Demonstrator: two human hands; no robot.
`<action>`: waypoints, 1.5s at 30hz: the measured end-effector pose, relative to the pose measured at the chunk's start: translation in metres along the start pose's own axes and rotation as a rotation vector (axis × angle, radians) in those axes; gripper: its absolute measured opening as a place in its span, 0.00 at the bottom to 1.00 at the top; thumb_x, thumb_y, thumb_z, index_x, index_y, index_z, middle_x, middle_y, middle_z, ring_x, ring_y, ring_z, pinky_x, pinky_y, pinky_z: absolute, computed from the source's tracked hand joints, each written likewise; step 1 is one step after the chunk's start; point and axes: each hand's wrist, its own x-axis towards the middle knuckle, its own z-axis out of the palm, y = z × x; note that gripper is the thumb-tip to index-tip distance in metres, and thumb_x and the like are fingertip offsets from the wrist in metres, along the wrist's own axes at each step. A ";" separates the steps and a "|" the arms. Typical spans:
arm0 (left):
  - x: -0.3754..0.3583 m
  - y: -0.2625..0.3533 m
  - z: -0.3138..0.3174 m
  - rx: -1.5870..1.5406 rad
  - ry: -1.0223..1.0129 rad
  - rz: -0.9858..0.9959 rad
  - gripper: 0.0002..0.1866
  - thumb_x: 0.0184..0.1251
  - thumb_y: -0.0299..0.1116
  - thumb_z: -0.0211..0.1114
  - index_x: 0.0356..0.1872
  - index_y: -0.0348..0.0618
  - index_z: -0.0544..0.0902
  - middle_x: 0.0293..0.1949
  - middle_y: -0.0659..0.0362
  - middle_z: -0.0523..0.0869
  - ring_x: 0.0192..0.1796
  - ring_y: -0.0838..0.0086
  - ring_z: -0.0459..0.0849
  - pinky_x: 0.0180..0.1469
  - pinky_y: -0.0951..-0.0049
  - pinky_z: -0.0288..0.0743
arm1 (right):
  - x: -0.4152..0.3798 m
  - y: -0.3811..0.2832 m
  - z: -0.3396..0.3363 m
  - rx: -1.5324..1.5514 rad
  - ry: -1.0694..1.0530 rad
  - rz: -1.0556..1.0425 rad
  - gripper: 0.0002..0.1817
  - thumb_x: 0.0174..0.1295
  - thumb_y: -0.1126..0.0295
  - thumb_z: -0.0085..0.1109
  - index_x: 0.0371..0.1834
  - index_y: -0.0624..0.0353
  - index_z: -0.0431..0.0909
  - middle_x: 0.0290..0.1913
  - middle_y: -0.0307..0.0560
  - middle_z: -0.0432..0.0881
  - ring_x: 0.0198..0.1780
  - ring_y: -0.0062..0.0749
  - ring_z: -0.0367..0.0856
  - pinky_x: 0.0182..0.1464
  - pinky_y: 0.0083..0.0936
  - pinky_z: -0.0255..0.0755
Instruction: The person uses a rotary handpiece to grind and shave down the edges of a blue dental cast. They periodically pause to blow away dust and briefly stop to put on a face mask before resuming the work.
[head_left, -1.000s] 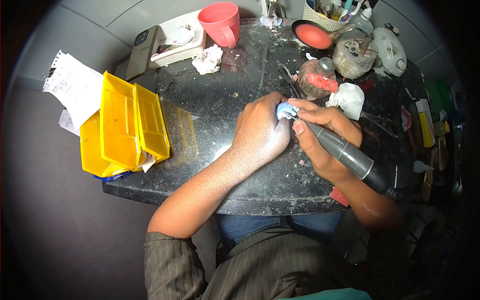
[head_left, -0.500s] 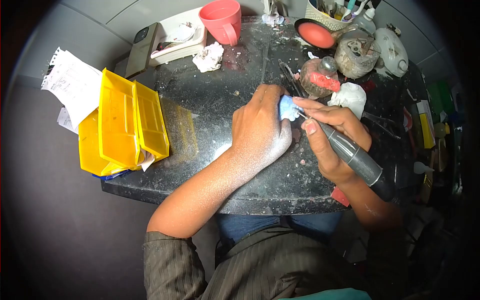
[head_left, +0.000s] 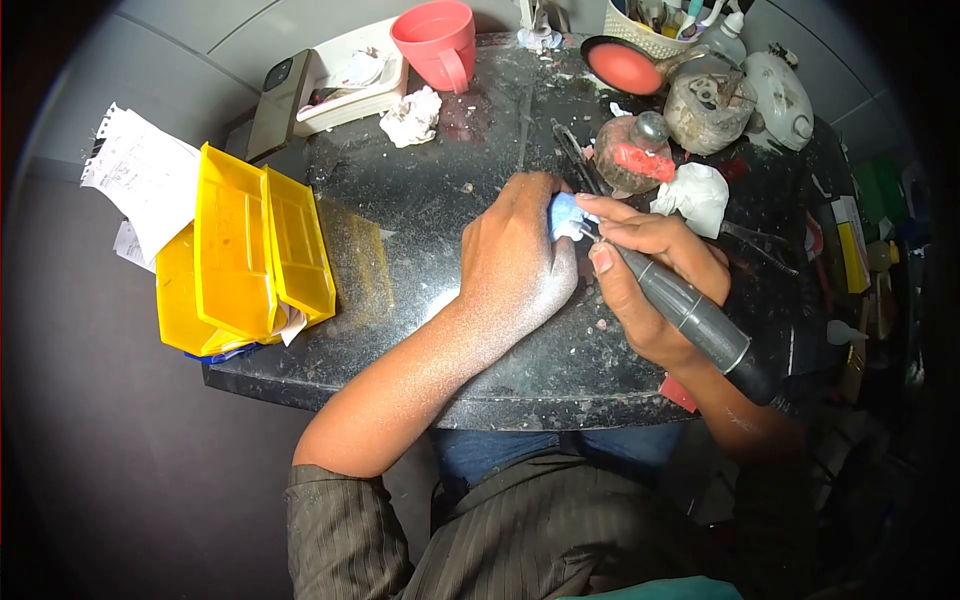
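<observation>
As it slants, the handpiece points forward-left.

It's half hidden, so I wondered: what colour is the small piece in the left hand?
The small piece is mostly light blue, seen best in the head view.

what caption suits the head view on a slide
Right hand holding a grey handpiece close to a light-blue piece in the left hand.

The bare left hand, speckled white near the thumb, shows its back upward, with fingers curled under. The bare right hand bends thumb and fingers as in a pen grip. Both bare forearms point inward, toward each other.
</observation>
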 end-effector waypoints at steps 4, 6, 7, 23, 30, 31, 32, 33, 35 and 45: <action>0.000 0.001 0.000 0.010 0.004 -0.002 0.18 0.53 0.23 0.64 0.49 0.40 0.79 0.44 0.45 0.84 0.44 0.43 0.86 0.46 0.48 0.79 | -0.001 -0.001 0.000 0.004 0.013 0.008 0.08 0.66 0.82 0.62 0.45 0.70 0.74 0.43 0.68 0.87 0.51 0.49 0.90 0.47 0.31 0.83; 0.000 0.000 -0.001 0.007 0.000 -0.002 0.18 0.53 0.23 0.64 0.49 0.40 0.79 0.43 0.45 0.84 0.44 0.43 0.86 0.46 0.48 0.79 | -0.001 0.001 0.000 -0.006 -0.002 0.016 0.08 0.66 0.82 0.62 0.45 0.70 0.74 0.42 0.67 0.87 0.51 0.49 0.90 0.47 0.31 0.83; 0.000 0.000 0.000 0.002 -0.004 -0.001 0.18 0.53 0.23 0.64 0.49 0.39 0.79 0.43 0.45 0.84 0.44 0.43 0.86 0.46 0.48 0.79 | -0.001 0.006 0.002 0.010 0.018 -0.014 0.08 0.66 0.82 0.62 0.45 0.70 0.74 0.43 0.68 0.87 0.50 0.48 0.90 0.46 0.30 0.83; 0.000 0.000 0.000 0.032 -0.001 -0.010 0.17 0.54 0.24 0.64 0.47 0.39 0.79 0.43 0.45 0.83 0.44 0.42 0.86 0.46 0.47 0.79 | -0.002 -0.002 0.002 0.029 0.009 0.048 0.07 0.66 0.82 0.62 0.44 0.70 0.74 0.40 0.64 0.87 0.51 0.47 0.89 0.48 0.30 0.82; 0.000 -0.002 0.001 -0.008 -0.005 -0.024 0.17 0.54 0.23 0.63 0.47 0.39 0.79 0.43 0.44 0.84 0.45 0.42 0.86 0.47 0.47 0.79 | -0.002 -0.001 0.002 0.025 -0.002 0.080 0.07 0.66 0.81 0.63 0.43 0.71 0.75 0.40 0.65 0.87 0.53 0.48 0.89 0.49 0.30 0.82; 0.000 -0.002 0.001 -0.020 -0.005 -0.027 0.17 0.54 0.23 0.63 0.47 0.39 0.79 0.43 0.44 0.84 0.45 0.42 0.86 0.47 0.48 0.79 | -0.002 0.002 0.003 0.042 0.007 0.067 0.07 0.66 0.81 0.62 0.43 0.71 0.75 0.42 0.67 0.87 0.53 0.48 0.89 0.50 0.30 0.82; 0.000 -0.002 0.001 -0.021 -0.005 -0.027 0.17 0.54 0.23 0.63 0.47 0.39 0.79 0.43 0.44 0.84 0.45 0.42 0.86 0.47 0.48 0.79 | -0.003 0.003 0.003 0.059 0.017 0.054 0.07 0.66 0.81 0.62 0.43 0.71 0.75 0.44 0.70 0.87 0.53 0.48 0.89 0.50 0.30 0.82; 0.001 -0.003 0.002 -0.025 -0.006 -0.032 0.16 0.54 0.24 0.63 0.47 0.39 0.80 0.43 0.44 0.85 0.45 0.42 0.86 0.47 0.48 0.79 | -0.002 0.002 0.002 0.058 0.016 0.054 0.07 0.66 0.81 0.62 0.43 0.71 0.75 0.44 0.70 0.87 0.53 0.48 0.89 0.50 0.30 0.82; 0.001 -0.004 0.002 -0.028 -0.005 -0.038 0.16 0.54 0.24 0.63 0.46 0.39 0.80 0.42 0.44 0.85 0.45 0.42 0.86 0.47 0.48 0.79 | -0.002 -0.002 0.001 0.042 -0.023 0.079 0.06 0.68 0.81 0.62 0.43 0.71 0.75 0.44 0.68 0.87 0.55 0.50 0.88 0.53 0.31 0.81; 0.000 -0.004 0.001 0.014 -0.028 -0.014 0.15 0.55 0.26 0.63 0.46 0.38 0.81 0.40 0.45 0.85 0.44 0.44 0.86 0.47 0.47 0.79 | -0.003 0.003 0.004 0.043 0.000 0.042 0.08 0.66 0.82 0.62 0.45 0.71 0.75 0.49 0.75 0.85 0.51 0.42 0.89 0.50 0.29 0.83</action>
